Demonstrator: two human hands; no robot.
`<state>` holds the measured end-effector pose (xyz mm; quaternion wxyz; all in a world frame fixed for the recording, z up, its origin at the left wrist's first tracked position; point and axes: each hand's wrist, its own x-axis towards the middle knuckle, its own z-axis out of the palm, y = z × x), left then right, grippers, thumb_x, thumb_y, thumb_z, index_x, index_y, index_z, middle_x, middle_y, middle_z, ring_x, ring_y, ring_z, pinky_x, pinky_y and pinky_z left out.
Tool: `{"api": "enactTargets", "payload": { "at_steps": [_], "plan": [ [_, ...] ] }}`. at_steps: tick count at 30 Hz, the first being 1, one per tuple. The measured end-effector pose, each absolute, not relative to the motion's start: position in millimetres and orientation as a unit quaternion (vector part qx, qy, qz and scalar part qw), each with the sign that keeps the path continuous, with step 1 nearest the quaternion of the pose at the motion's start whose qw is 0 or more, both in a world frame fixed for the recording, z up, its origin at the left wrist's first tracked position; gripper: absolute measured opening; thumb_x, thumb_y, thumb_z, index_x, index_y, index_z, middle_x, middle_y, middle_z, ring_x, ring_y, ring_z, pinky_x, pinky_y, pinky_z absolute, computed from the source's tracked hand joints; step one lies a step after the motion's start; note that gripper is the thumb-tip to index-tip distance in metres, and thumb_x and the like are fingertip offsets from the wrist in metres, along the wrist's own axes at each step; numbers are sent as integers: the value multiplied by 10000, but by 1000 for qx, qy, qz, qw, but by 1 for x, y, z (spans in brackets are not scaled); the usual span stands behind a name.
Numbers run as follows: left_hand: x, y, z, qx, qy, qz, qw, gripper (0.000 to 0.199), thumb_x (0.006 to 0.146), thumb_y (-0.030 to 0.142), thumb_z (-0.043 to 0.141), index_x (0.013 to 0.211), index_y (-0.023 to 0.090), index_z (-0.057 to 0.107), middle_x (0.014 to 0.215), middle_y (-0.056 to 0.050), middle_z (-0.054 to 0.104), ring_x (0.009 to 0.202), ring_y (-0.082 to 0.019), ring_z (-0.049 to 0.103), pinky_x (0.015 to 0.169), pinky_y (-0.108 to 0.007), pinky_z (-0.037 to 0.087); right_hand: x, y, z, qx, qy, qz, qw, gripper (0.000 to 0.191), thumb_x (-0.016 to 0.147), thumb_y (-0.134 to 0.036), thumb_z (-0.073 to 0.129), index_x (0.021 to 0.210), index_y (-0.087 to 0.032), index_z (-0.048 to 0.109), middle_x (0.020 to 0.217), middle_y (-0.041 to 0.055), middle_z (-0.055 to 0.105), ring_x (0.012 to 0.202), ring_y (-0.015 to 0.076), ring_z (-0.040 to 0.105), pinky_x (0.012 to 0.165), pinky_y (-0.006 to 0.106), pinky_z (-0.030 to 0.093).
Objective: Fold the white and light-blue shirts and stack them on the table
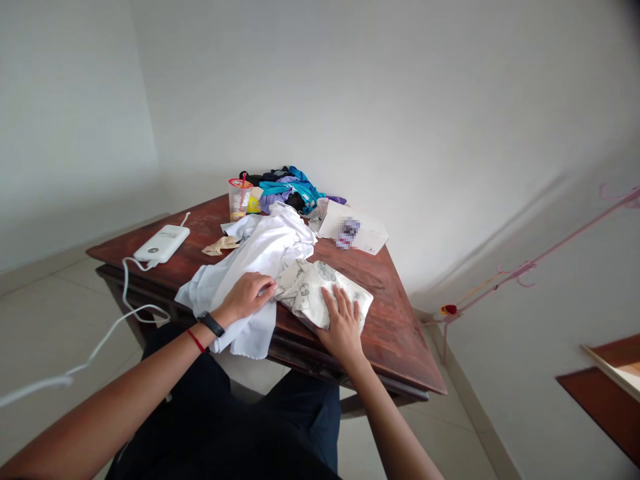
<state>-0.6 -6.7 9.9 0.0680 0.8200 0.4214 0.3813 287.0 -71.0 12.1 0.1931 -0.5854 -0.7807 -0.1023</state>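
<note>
A folded white garment (311, 283) with a grey flower print lies at the front edge of the wooden table. My right hand (343, 320) rests flat on it, fingers spread. At its left end, my left hand (247, 295) is closed, with the fingertips at the cloth's gathered edge. Under and behind my left wrist stretches a plain white garment (265, 240), loosely laid out, its lower end hanging over the table edge. The undersides of my left fingers are hidden.
On the dark red table (395, 327) are a white power bank (163, 244) with a trailing cable, a plastic cup (240, 200) with a straw, a beige cloth (220, 246), a white box (367, 233) and a heap of coloured clothes (295, 187). A pink rack (500, 283) stands right.
</note>
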Motion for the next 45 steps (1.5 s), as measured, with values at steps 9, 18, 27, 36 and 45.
{"api": "enactTargets", "payload": {
  "at_steps": [9,18,27,36,45],
  "plan": [
    [-2,-5,6,816,427,383,71,286,1027,352,485,905,208,699,883,-50,756,834,-237,668,799,-346,444,296,-68,9,-579,-771,-88,252,796,781,-110,530,1554,-269,423,1623,78,429,1511,301,357,1226,561,224],
    [-2,-4,5,811,440,379,72,360,1051,366,428,882,213,706,819,-63,737,809,-247,664,776,-353,447,326,-63,11,-566,-729,-20,385,553,911,-254,519,1461,-206,518,1443,117,618,1384,284,524,1155,483,405],
    [-3,-4,7,836,401,363,94,469,1077,369,317,788,223,656,739,-38,678,766,-224,630,804,-358,451,291,-82,14,-581,-791,-124,146,922,831,-396,731,1626,-284,277,1696,141,247,1563,393,195,1205,670,182],
    [-4,-7,12,845,382,361,99,475,1074,352,310,757,214,636,743,-30,681,776,-213,622,819,-350,442,238,-58,29,-461,-868,-153,97,868,867,-134,611,1633,-347,263,1693,100,280,1561,388,201,1212,647,180],
    [-2,-3,7,834,409,356,106,321,1064,330,452,937,219,725,943,-43,776,901,-232,679,908,-370,437,268,-14,24,-540,-824,-160,64,619,923,-140,508,1530,-257,491,1585,143,469,1508,403,309,1179,656,211]
  ]
}}
